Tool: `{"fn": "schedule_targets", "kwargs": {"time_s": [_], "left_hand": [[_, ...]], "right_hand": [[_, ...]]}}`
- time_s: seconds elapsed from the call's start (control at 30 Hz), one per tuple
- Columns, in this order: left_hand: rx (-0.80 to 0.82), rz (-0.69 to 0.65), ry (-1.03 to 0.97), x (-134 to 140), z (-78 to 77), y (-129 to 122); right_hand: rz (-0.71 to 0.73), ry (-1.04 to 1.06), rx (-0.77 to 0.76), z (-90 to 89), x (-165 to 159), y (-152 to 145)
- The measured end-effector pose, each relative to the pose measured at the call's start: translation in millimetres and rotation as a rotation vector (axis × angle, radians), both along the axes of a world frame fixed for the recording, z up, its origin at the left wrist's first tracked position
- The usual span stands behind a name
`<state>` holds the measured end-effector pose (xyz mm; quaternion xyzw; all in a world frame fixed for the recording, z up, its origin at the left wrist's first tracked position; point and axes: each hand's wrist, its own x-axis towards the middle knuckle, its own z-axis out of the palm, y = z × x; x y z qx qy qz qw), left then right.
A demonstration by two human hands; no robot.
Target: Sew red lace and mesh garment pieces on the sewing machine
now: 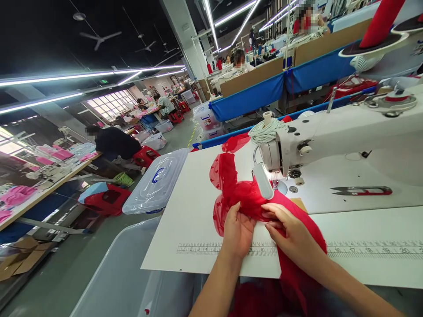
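Red sheer fabric (244, 193) lies bunched on the white sewing table (185, 211), under the head of a white sewing machine (317, 136). My left hand (238, 229) is palm up at the fabric's near edge, its thumb and fingers closed on the cloth. On the other side, my right hand (286, 222) pinches the same fabric with thumb and fingertips. The needle area is partly hidden behind a small white lamp (263, 181). From under my right hand, red cloth hangs over the table's front edge toward my lap.
Thread snips (361, 190) lie on the machine bed at right. A printed ruler (211, 248) runs along the table's front. Lidded clear plastic bins (165, 180) stand to the left. A red thread cone (380, 26) is at upper right. Other people sit at machines farther off.
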<state>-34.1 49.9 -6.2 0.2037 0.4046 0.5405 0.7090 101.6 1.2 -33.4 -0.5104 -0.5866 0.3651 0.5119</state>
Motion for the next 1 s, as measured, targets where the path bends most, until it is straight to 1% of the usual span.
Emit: {"fn": "schedule_targets", "kwargs": {"time_s": [0.1, 0.23, 0.37, 0.43, 0.5, 0.6, 0.7, 0.8, 0.83, 0.87, 0.9, 0.93, 1.0], "left_hand": [[-0.045, 0.027, -0.047, 4.0, 1.9, -1.0], [0.025, 0.011, -0.035, 11.7, 7.3, -1.4], [0.053, 0.098, 0.011, 16.5, 9.5, 2.3], [0.05, 0.115, 0.02, 16.9, 8.8, 4.3], [0.052, 0.103, 0.028, 16.6, 7.3, 5.5], [0.059, 0.093, 0.031, 16.4, 4.7, 5.7], [0.062, 0.102, 0.023, 17.1, 2.8, 5.6], [0.066, 0.109, 0.001, 18.1, 2.4, 5.8], [0.068, 0.106, -0.008, 18.3, 2.7, 5.8], [0.069, 0.1, -0.014, 18.6, 3.2, 5.7], [0.066, 0.092, -0.018, 18.8, 4.1, 5.3], [0.062, 0.07, -0.024, 19.1, 5.1, 4.7], [0.07, -0.003, -0.042, 19.7, 7.6, 2.6]], "right_hand": [[0.019, -0.127, 0.05, -3.4, 0.1, -1.1], [0.038, -0.273, 0.114, -4.0, -0.6, -0.6], [0.016, -0.499, 0.231, -10.5, -4.5, -1.6], [-0.012, -0.594, 0.283, -14.5, -6.9, -2.6], [-0.021, -0.661, 0.301, -16.6, -8.8, -3.5], [-0.002, -0.674, 0.274, -16.3, -9.9, -4.2], [0.014, -0.631, 0.227, -13.8, -9.1, -5.1], [0.036, -0.58, 0.208, -7.1, -6.4, -6.0], [0.049, -0.542, 0.19, -3.2, -5.0, -5.7], [0.059, -0.46, 0.144, 1.4, -3.4, -4.7], [0.058, -0.324, 0.065, 6.6, -1.6, -2.8], [0.037, -0.129, -0.05, 11.9, 0.2, 0.2], [-0.045, 0.324, -0.305, 21.5, 3.7, 9.4]]}}
